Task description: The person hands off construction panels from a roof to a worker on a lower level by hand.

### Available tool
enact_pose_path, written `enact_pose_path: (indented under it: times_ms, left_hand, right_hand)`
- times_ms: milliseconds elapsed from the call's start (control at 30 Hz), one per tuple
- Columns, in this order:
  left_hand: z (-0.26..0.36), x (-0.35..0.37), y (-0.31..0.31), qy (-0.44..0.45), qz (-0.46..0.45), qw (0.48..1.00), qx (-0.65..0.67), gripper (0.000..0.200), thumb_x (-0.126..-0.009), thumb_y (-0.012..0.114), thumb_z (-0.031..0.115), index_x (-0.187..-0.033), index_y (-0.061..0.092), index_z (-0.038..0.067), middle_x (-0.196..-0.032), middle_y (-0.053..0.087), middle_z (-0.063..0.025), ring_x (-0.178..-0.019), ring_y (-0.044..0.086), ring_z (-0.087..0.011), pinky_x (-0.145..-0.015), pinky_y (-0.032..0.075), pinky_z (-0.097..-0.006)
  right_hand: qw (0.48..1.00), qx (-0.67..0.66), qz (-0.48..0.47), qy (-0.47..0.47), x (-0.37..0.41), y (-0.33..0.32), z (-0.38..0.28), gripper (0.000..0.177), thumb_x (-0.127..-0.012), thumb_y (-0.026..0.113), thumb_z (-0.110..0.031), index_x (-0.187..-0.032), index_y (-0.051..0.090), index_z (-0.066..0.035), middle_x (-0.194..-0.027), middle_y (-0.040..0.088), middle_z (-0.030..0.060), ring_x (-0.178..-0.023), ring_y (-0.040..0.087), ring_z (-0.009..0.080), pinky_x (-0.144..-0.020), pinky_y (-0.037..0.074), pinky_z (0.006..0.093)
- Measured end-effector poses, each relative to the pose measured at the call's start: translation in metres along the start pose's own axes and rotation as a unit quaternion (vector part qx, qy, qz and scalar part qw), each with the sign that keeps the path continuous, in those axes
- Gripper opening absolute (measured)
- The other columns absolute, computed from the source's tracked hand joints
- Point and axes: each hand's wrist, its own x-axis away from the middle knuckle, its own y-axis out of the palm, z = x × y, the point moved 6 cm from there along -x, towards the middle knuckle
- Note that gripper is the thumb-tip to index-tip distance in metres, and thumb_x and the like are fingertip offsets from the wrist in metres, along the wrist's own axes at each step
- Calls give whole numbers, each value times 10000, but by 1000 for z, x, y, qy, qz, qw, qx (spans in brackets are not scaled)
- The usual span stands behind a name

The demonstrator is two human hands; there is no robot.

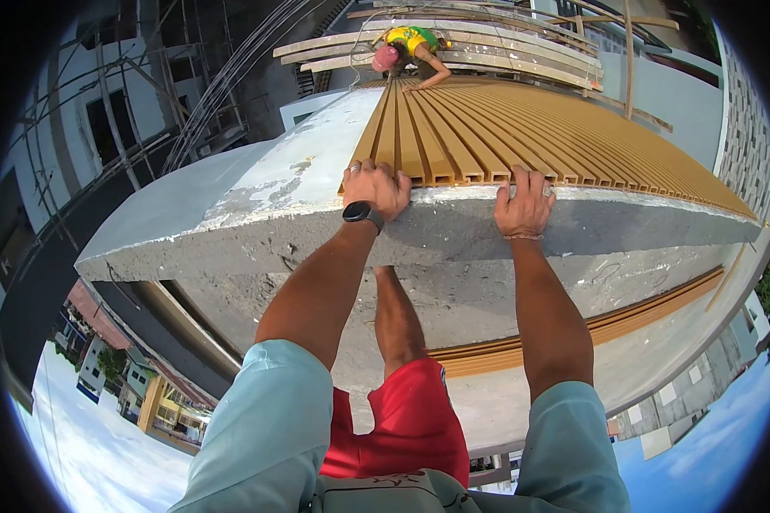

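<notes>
Tan slatted panels [479, 128], with hollow channels along their near ends, lie against the wall face beyond the concrete ledge [316, 227]. My left hand [375, 188], below a dark wristwatch, has its fingers curled over the near corner of the leftmost panel. To the right, my right hand [526, 203] lies over the ledge, fingers apart and bent onto the panel ends; a thin bracelet circles that wrist. Both arms are stretched forward. What the fingertips press on is partly hidden.
A co-worker [412, 43] in a yellow and green shirt and pink cap touches the panels' far end, beside wooden scaffold planks [522, 38]. More tan panels [590, 329] lie on the concrete behind the ledge. Cables [222, 77] run at left; a steep drop lies beyond the ledge.
</notes>
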Motion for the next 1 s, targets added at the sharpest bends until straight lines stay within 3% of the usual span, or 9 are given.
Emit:
enact_pose_path:
  times_ms: [1000]
  left_hand:
    - [-1,-1,3,18,27,999,-21,338,-804,474,307,-834,649,20,-871,608,-206,-910,549,-355,-832,411,-456]
  right_hand:
    - [1000,-29,-5,4,1,3,3,345,-755,555,-288,-1064,563,-133,-991,462,95,-945,482,319,-849,331,457]
